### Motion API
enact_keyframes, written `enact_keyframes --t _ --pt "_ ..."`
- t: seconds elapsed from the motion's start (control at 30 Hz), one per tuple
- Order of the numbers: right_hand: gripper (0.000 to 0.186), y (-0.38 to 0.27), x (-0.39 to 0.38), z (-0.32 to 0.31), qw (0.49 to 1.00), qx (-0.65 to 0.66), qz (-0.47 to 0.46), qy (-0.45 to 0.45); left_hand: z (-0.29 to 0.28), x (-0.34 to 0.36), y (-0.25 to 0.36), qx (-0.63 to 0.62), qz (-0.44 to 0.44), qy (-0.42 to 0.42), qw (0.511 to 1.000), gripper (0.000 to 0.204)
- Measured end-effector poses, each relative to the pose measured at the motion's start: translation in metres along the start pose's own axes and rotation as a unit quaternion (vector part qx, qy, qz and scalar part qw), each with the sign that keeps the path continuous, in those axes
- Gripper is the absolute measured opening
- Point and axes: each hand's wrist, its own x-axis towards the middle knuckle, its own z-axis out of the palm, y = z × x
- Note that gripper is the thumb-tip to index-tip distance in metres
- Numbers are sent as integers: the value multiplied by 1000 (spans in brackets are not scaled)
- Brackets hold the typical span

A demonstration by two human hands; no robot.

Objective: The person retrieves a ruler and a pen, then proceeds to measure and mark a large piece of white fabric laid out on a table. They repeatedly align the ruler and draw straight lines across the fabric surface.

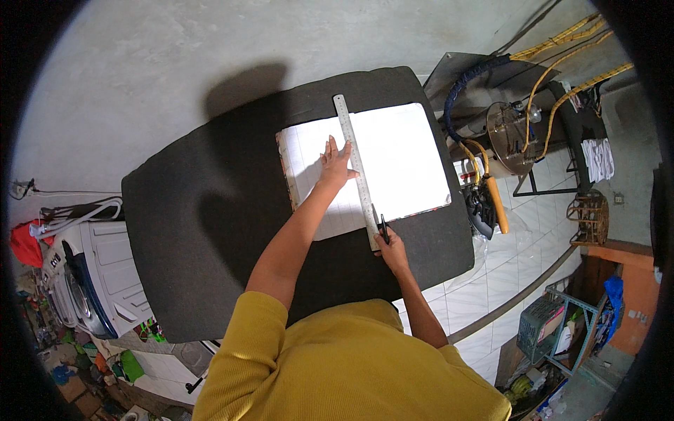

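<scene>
A large white paper pad (411,161) with worn edges lies on a padded dark grey board (175,245). A long steel ruler (342,118) crosses it from top to bottom, overhanging both edges. My left hand (337,160) rests with fingers spread on the paper and against the ruler's left side, around its middle. Near the ruler's lower end, my right hand (390,244) grips a black pen (384,229) and touches the ruler. Faint lines show on the paper left of the ruler.
An iron (479,210) with an orange handle and a steel boiler (507,137) with yellow hoses stand right of the board. A white washing machine (112,266) is at left. A crate (537,330) on a rack is lower right. A grey wall runs behind.
</scene>
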Motion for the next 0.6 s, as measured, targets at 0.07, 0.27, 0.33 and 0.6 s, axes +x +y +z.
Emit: enact_keyframes --t 0.07,0.27,0.33,0.6 --pt "19 0 1 -1 1000 -14 4 -3 -1 0 1 -6 2 -2 1000 93" --pt "19 -12 -1 -5 999 -46 26 -6 8 1 -5 2 10 28 1000 94" --pt "26 -3 9 -10 983 -121 -94 106 10 3 -2 8 14 32 999 95" --pt "45 -109 64 -7 963 255 -42 74 16 3 -10 5 20 54 998 96"
